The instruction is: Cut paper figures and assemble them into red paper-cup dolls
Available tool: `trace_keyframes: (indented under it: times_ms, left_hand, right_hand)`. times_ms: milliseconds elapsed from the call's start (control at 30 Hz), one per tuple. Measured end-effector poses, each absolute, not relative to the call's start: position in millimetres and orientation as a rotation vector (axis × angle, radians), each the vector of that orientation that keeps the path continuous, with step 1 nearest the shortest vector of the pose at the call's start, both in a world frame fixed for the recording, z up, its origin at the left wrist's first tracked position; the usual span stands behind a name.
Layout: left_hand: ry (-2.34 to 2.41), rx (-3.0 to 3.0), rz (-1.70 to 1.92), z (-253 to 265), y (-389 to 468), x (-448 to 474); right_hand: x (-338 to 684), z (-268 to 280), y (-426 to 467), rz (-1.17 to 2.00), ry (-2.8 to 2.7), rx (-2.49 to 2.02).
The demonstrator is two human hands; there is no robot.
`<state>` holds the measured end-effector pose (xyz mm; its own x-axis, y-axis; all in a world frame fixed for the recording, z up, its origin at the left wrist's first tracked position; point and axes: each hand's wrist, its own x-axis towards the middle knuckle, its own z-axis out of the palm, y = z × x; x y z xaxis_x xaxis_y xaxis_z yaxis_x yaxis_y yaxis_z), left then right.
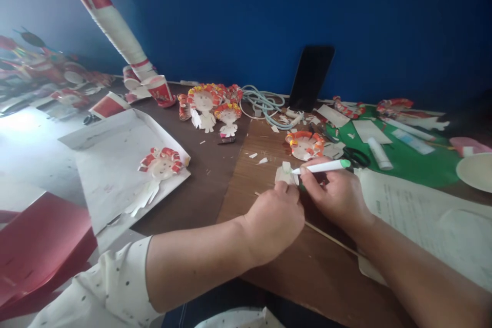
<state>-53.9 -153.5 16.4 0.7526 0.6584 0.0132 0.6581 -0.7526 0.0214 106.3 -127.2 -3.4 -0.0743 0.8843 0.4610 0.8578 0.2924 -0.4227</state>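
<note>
My right hand (338,192) grips a white marker (323,166) with a green end, its tip touching a small white paper cutout (283,173) on the brown table. The curled fingers of my left hand (274,218) press on the near edge of that cutout and hide part of it. Just beyond it lies a round paper face (305,145) with an orange curled rim. A thin wooden stick (330,240) runs beneath my wrists.
Several finished paper figures (207,105) stand at the back beside a coiled cable (265,102). A phone (312,77) leans on the blue wall. Black scissors (356,156), a glue tube (380,154) and a green sheet (415,164) lie right; a white box lid (111,154) lies left.
</note>
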Motion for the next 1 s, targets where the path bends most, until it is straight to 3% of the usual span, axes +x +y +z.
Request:
trace_keyframes:
  times_ms: [1000]
  left_hand:
    - [1.076,2.957,0.102,13.2,-153.3,-55.1]
  right_hand:
    - [105.0,-4.9,-127.6,-0.015,-1.891,-1.529]
